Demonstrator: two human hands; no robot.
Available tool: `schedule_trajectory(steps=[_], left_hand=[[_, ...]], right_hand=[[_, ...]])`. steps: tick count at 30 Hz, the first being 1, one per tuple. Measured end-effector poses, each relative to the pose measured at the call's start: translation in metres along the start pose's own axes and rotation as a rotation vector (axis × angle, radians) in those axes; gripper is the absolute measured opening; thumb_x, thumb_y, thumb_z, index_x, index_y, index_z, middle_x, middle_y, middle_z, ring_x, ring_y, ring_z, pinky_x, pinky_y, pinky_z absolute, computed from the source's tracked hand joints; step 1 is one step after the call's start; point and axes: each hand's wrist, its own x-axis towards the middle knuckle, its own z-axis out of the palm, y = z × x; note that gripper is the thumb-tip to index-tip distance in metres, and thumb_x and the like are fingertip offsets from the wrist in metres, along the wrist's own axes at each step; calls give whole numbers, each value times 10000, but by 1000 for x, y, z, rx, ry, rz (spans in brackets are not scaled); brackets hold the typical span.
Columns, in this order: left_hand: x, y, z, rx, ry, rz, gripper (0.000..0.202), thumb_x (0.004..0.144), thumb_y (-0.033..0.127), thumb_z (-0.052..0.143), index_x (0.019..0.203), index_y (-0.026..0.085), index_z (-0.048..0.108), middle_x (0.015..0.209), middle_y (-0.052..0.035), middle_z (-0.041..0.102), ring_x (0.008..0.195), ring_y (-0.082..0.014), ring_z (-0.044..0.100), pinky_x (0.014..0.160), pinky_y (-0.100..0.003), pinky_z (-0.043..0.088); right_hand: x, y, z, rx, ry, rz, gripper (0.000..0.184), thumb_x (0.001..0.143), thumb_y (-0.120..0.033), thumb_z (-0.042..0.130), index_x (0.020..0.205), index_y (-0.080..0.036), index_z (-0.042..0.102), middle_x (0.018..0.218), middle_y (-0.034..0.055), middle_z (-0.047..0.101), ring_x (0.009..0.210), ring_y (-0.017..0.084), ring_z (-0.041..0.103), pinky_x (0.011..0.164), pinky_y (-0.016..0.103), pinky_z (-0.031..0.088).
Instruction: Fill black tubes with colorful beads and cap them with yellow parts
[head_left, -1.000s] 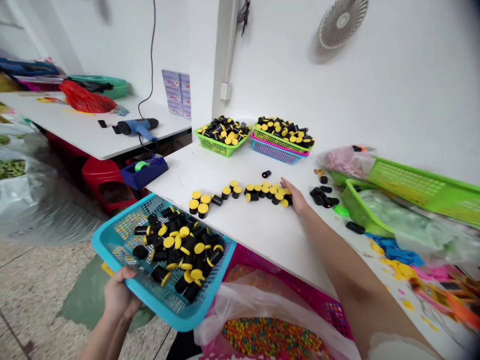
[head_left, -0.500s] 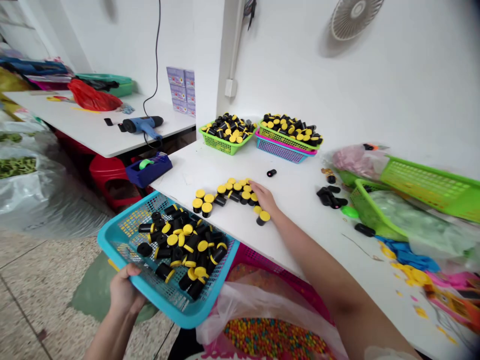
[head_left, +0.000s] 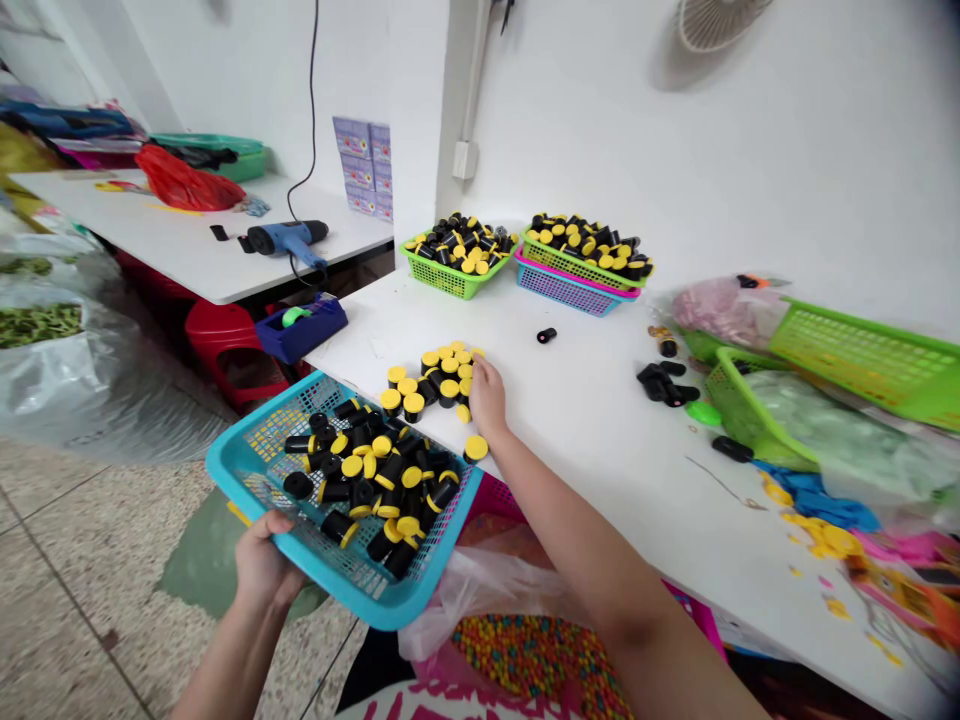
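**Loose Parts at the Worktop Edge**

The white worktop runs along the wall. At its back stand a green basket and a second green basket stacked on other baskets, both heaped with black tubes with yellow caps. At the front edge, the left hand grips the rim of a tilted blue mesh basket from below, and this basket is loaded with the same tubes. The right hand sits at the side of a loose cluster of capped tubes on the worktop, fingers bunched and curled downward (whether they pinch a tube cannot be told). One yellow-capped tube stands just below that hand. Each tube should handle as a light, stiff, smooth plastic piece, liable to roll; take hold around the black body.
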Motion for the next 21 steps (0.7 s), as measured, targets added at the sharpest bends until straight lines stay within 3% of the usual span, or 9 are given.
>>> schedule_trajectory(steps=[6,12,15,18,21], left_hand=[[-3,1,3,12,-8,-1,516,407,112,510,894,154,676,589,-14,666,682,-287,692,651,-425,608],[-1,0,1,3,-5,-20,538,415,116,506,925,159,674,624,-5,684,653,-271,685,663,-428,606],[0,0,-1,-1,-1,-38,534,426,117,508,932,160,673,622,-4,684,583,-247,661,646,-426,605],[0,0,-1,10,13,-47,505,433,120,501,907,157,671,603,-4,674,558,-241,651,637,-425,603],[-1,0,-1,6,11,-41,490,420,121,491,877,155,666,611,-10,678,569,-243,656,627,-411,599]], right_hand=[[-41,-12,8,22,-62,-12,477,937,-413,359,1260,-170,613,1354,94,586,1282,209,500,1137,369,333],[-105,-28,9,90,-303,-46,439,961,-434,382,1261,-207,608,1353,67,591,1286,198,508,1137,351,353],[-125,-37,7,82,-423,-142,419,973,-433,395,1295,-241,582,1370,49,576,1300,187,496,1147,348,345],[-101,-38,-2,47,-373,-272,410,980,-447,388,1307,-277,567,1379,43,558,1331,189,458,1157,381,328],[-30,-29,-9,-75,-207,-376,413,958,-481,407,1204,-252,647,1366,71,548,1387,219,375,1196,437,235]])
